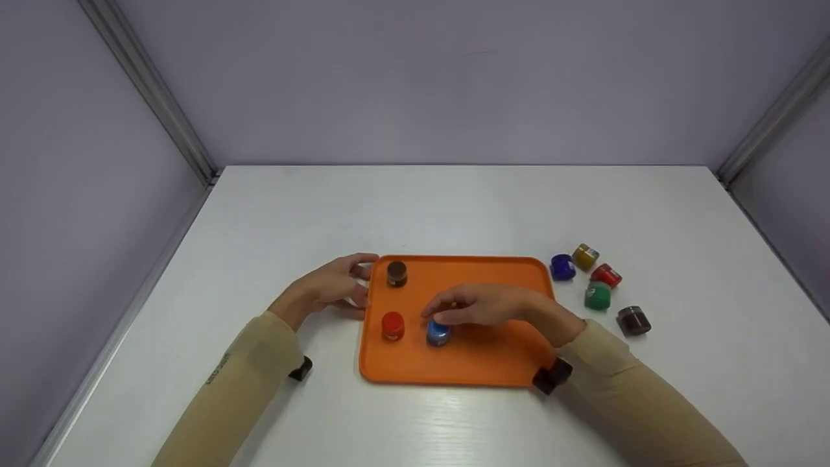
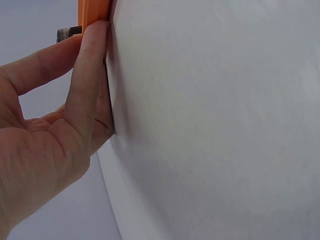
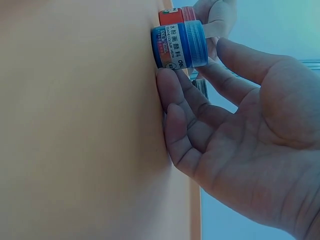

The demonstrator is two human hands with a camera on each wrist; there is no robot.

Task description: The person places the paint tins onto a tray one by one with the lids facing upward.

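We are setting a small blue-capped paint jar (image 1: 438, 333) onto the flat orange plastic tray (image 1: 499, 363).

Our right hand (image 1: 483, 306) is pinching the jar, which is standing on the tray beside a red-capped jar (image 1: 393, 325); our left hand (image 1: 331, 287) is resting, fingers straight, against the tray's left rim on the white bench (image 1: 454, 207). Judging from this, placement is nearly finished; next we would loosen this grip and fetch from the loose jars (image 1: 596, 285) at right.

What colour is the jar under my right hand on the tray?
Blue; the jar shows best in the right wrist view.
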